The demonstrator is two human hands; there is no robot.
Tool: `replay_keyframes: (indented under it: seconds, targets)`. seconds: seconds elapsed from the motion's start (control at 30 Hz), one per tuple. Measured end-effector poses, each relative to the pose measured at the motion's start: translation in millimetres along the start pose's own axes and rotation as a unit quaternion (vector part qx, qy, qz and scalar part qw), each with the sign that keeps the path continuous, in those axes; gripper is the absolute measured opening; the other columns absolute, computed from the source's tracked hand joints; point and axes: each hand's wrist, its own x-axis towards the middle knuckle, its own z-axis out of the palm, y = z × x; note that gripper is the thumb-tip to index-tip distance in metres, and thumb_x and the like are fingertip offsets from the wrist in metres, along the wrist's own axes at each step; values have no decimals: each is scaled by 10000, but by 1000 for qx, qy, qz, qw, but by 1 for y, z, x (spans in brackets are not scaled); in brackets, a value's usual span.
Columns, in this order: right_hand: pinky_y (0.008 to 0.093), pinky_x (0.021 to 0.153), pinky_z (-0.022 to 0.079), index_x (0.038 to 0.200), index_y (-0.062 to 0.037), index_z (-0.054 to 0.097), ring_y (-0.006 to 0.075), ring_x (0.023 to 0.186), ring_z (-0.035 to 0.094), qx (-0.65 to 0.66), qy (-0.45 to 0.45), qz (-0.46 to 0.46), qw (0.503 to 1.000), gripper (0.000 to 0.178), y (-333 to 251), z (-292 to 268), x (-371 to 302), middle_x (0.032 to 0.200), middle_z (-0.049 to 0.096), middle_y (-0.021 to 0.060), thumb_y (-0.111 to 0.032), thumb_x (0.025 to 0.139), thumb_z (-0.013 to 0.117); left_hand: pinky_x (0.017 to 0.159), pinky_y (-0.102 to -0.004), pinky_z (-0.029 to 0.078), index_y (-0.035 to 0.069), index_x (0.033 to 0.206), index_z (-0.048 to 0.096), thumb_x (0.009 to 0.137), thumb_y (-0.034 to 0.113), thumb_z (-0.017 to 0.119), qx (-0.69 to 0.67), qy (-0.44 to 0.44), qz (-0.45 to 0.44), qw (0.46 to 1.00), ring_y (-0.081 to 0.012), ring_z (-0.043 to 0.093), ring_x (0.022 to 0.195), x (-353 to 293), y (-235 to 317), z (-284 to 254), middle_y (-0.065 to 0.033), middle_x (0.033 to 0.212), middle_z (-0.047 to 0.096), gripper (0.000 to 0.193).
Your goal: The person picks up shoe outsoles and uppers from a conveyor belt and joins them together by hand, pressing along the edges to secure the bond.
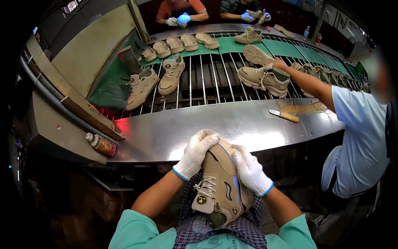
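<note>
A beige lace-up sneaker (219,166) is held in front of my chest, toe pointing away and its tongue with a round dark badge toward me. My left hand (196,152), in a white knit glove with a blue cuff, is closed around the toe's left side. On the other side, my right hand (251,171), gloved the same way, grips the edge where the upper meets the sole. Its thumb lies near the toe. Most of the sole is hidden from view.
Past the metal ledge (186,133), a roller conveyor (209,79) carries sneakers (171,74) and loose soles (189,42). A wooden-handled knife (286,116) lies on the ledge; a bottle (101,144) stands left. At right, a co-worker's arm (309,83) reaches across; two gloved people work opposite.
</note>
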Motion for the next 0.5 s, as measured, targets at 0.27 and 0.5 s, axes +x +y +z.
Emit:
replay_keyframes:
  seconds: [0.27,0.5]
  targets:
    - [536,817,595,1292,-1,606,461,909,737,-195,-122,-165,959,533,-32,-35,26,931,731,285,-485,1130,455,878,-299,544,-7,1074,694,1042,217,586,71,-4,40,997,-137,634,925,-17,22,23,-71,981,692,251]
    - [390,758,621,1280,0,735,276,799,768,-135,-351,94,922,689,-113,-78,84,968,766,216,-596,1109,435,944,-344,550,-26,1114,693,1141,253,403,-53,8,90,995,-193,661,935,-24,33,31,-111,994,701,403]
